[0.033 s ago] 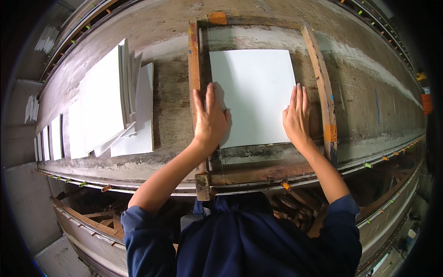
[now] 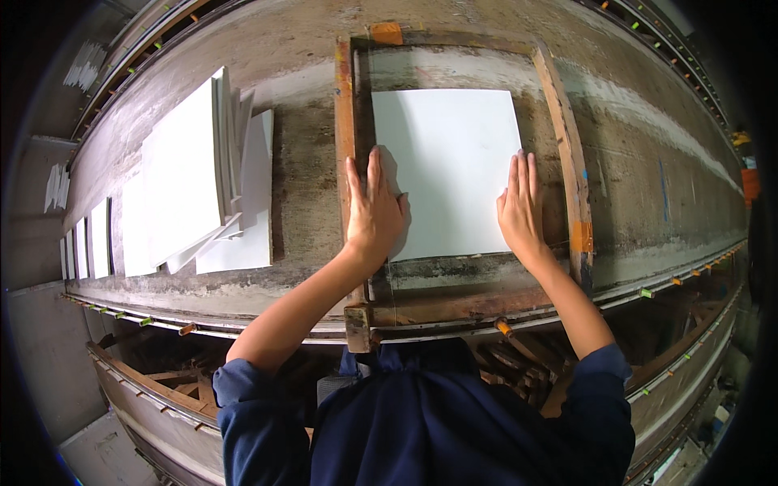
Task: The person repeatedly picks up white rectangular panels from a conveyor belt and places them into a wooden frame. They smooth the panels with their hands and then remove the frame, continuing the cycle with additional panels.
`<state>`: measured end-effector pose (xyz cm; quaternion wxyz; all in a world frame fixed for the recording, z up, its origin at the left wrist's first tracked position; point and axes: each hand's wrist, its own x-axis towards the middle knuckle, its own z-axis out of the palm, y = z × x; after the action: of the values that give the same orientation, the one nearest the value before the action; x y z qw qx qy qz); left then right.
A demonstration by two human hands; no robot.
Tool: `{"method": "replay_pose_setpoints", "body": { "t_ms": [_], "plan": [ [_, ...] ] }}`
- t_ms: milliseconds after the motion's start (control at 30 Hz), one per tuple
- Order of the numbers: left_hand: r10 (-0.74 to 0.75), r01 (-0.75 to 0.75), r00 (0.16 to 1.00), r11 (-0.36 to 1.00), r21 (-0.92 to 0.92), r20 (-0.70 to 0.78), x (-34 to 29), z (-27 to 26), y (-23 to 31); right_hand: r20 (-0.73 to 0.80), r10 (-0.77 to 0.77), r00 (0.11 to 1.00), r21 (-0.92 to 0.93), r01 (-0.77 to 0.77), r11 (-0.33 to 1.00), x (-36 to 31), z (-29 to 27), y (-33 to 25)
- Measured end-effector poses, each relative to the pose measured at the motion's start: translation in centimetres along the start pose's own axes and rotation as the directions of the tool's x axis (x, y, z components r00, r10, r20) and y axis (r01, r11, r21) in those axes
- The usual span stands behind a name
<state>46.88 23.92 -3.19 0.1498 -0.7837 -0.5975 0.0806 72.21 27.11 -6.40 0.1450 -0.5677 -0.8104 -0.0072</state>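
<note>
A white rectangular sheet [image 2: 450, 174] lies flat on the long worktable [image 2: 304, 162], inside a worn wooden frame [image 2: 559, 134] with orange tape on it. My left hand [image 2: 374, 206] rests at the sheet's left edge, its fingers stretched out and overlapping the frame's left bar. Along the right edge of the sheet lies my right hand [image 2: 521, 202], fingers straight and close together, inside the frame's right bar. Neither hand grips anything. My palms face down, so their undersides are hidden.
To the left, a leaning stack of white sheets [image 2: 186, 170] stands over more sheets lying flat. Small orange and green pegs [image 2: 503, 327] line the table's near edge. Below that edge are pieces of wood [image 2: 527, 348] on a shelf. Another long table edge [image 2: 138, 73] runs beyond.
</note>
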Motion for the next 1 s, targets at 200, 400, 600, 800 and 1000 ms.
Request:
{"method": "replay_pose_setpoints", "body": {
  "t_ms": [200,400,600,800,1000],
  "plan": [
    [0.038,-0.052,0.999,0.852,-0.521,-0.038,1.7,0.6,0.0,0.057,-0.107,0.993,0.008,0.107,0.994,0.4,-0.2,0.1],
    [-0.041,-0.032,0.990,0.864,-0.502,-0.133,5.5,2.4,1.6,0.087,-0.113,0.990,0.091,0.105,0.990,1.6,-0.8,-0.2],
    [-0.021,-0.048,0.989,0.889,-0.455,-0.144,12.7,3.0,1.8,0.008,-0.235,0.972,0.157,0.231,0.960,8.2,1.1,-0.1],
    [0.040,-0.104,0.988,0.884,-0.456,-0.147,15.7,3.7,1.6,-0.029,-0.285,0.958,0.252,0.283,0.925,11.8,2.3,1.2],
    [-0.092,-0.030,0.975,0.847,-0.532,-0.200,16.3,4.6,2.0,-0.105,-0.252,0.962,0.157,0.266,0.951,15.6,4.9,2.7]
  ]
}}
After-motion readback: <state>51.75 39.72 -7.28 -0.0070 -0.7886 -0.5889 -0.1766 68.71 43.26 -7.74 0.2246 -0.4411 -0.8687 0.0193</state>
